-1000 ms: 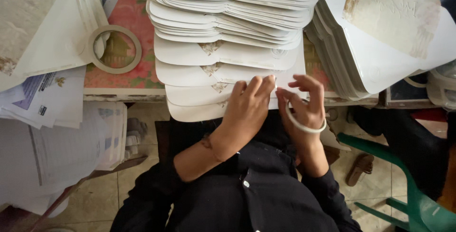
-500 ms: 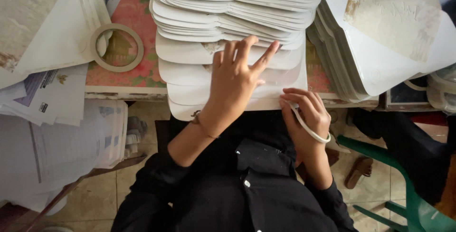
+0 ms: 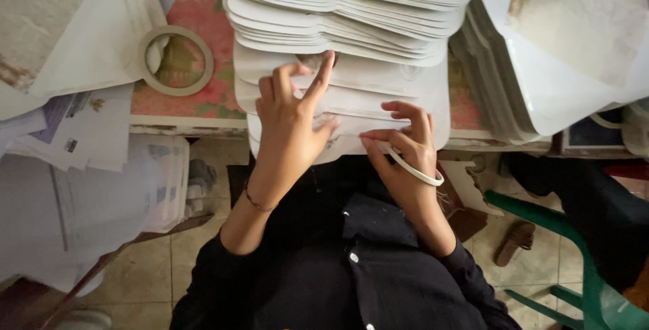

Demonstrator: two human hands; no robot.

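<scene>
Your counter [image 3: 203,110] carries nearly everything here, its patterned red top showing only in patches between the paper. The biggest thing on it is the fanned stack of white die-cut card pieces [image 3: 351,12], which fills the middle and runs toward you, its lowest sheets hanging past the counter's near edge above your lap. To the right sits a second, thicker pile of large white sheets [image 3: 574,39], just beside the fan. On the left lie loose sheets and printed papers [image 3: 74,134], spilling off the counter's edge. A green plastic chair [image 3: 588,283] stands at your lower right on the tiled floor.

Your left hand [image 3: 291,124] lies open and flat on the nearest card pieces, its fingers spread and the forefinger stretched up to touch a sheet higher in the fan; it grips nothing. Your right hand [image 3: 405,147] is half curled, its fingertips pinching the edge of the lowest card piece, just beside your left.

A white ring [image 3: 414,166] hangs around your right hand. A roll of tape [image 3: 176,60] lies flat on the counter at the left, well apart from both hands.
</scene>
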